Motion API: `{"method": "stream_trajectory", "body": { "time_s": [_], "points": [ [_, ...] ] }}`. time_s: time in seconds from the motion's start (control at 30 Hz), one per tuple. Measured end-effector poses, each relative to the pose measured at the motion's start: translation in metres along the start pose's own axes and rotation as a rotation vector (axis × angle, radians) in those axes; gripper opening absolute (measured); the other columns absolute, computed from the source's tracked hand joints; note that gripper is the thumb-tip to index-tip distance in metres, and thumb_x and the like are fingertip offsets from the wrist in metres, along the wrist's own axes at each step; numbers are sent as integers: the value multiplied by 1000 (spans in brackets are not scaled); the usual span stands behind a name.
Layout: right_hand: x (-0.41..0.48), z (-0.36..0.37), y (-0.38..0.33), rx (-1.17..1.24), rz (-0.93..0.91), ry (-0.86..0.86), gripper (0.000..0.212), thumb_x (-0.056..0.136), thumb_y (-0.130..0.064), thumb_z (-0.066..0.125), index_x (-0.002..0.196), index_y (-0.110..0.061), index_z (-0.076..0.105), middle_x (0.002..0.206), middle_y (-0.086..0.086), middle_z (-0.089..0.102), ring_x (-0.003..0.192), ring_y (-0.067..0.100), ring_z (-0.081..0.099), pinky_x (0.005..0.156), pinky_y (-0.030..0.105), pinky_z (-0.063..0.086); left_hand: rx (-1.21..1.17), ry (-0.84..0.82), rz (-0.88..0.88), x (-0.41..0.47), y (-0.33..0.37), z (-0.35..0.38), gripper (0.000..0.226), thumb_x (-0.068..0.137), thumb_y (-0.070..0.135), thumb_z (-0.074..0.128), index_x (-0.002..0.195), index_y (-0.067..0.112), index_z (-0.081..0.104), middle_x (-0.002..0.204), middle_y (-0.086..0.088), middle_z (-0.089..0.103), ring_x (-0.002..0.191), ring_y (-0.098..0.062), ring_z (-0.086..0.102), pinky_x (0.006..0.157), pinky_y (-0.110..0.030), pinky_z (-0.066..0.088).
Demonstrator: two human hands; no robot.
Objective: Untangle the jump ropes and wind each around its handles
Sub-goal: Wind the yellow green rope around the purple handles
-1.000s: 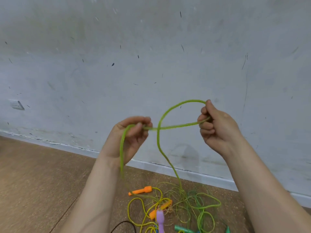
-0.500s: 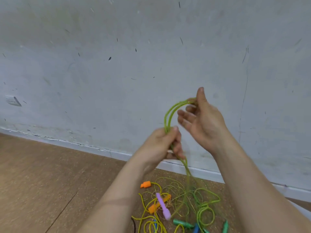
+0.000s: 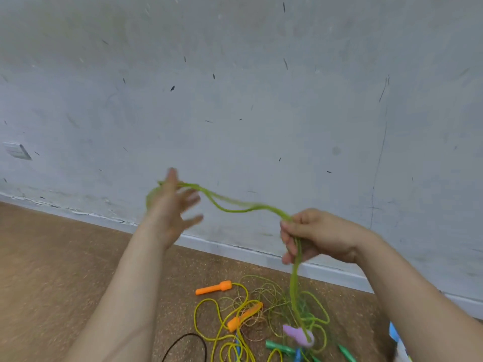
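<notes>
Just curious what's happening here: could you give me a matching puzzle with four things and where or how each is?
Things:
1 left hand
2 right hand
3 purple handle
4 black cord

States:
A curves on the floor at the bottom edge
B grips the green rope
C open, green rope looped over it
D in the tangle under the right hand

Pairs: 1-C; 2-B; 3-D; 4-A.

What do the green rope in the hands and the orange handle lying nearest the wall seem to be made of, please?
The green rope, gripped by the right hand, looks like smooth, slightly glossy plastic cord, perhaps PVC, since it bends in soft, springy curves without kinking. The orange handle looks like moulded hard plastic with a fairly matte finish: even colour and a rounded collar at the rope end.
</notes>
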State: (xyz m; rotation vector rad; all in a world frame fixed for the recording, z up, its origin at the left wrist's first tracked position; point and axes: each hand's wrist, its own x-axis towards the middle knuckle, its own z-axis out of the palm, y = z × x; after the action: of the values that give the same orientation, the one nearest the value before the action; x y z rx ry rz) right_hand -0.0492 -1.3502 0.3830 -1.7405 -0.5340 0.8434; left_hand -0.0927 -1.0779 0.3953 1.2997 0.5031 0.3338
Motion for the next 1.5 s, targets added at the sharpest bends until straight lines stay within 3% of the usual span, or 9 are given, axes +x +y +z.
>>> {"method": "stream_trajectory", "body": {
  "time_s": [0.1,0.2,0.3,0.43,0.67,0.87,1.07,1.27,1.5],
  "points": [
    [4,14,-27,353,-173,198,31,101,-27,44,79,-8,56,59,5,63,66,23,72,70,38,59,642,-432,-164,-25,-15,21,85,73,82,31,129,21,51,120,-1,63,109,-18,62,100,-47,44],
    [13,26,-44,613,-247,311,30,102,-25,46,82,-5,55,58,6,65,61,22,72,52,27,58,585,-893,-112,-62,-35,63,54,87,65,44,115,23,62,121,0,66,115,-11,60,102,-36,44],
    [18,17,-56,927,-349,444,30,104,-24,41,83,-4,50,55,7,64,58,23,71,48,23,55,774,-1003,43,-68,-60,75,21,93,33,56,94,14,64,106,-16,69,100,-22,62,91,-39,48],
    [19,-2,-42,970,-329,480,43,100,-44,42,107,-4,56,95,11,70,88,22,71,76,42,58,546,-751,23,-63,-48,65,40,100,38,36,70,14,44,61,-9,61,67,-26,64,62,-29,49],
    [24,49,1,367,38,-330,77,81,-68,37,115,-2,57,83,18,67,82,33,67,67,34,53,20,-425,112,-52,-21,62,40,102,38,33,72,14,41,50,-3,49,41,-17,55,38,-18,41],
    [21,39,13,97,-71,-226,44,91,-47,43,106,-7,57,74,10,53,71,22,56,66,25,44,-92,-190,193,-33,-11,45,37,104,33,31,79,10,45,52,-5,50,49,-24,60,58,-37,56],
    [27,17,39,-848,279,-166,20,97,-25,54,79,-19,62,83,7,71,60,7,57,58,20,46,-213,-10,285,-18,10,8,37,105,32,26,85,8,46,62,-13,67,71,-32,71,63,-39,59],
    [19,13,-23,451,-266,313,24,102,-19,44,88,-5,58,60,4,66,67,20,72,57,29,59,378,21,199,-8,-4,-17,40,104,33,30,93,5,56,83,-17,69,59,-22,66,59,-33,55],
    [20,15,-68,775,-366,409,25,103,-23,44,86,-8,55,56,0,62,66,17,72,57,26,58,169,-194,191,-25,-1,-5,34,90,43,56,96,12,65,79,-4,65,46,-7,36,36,-16,22]
  ]
}}
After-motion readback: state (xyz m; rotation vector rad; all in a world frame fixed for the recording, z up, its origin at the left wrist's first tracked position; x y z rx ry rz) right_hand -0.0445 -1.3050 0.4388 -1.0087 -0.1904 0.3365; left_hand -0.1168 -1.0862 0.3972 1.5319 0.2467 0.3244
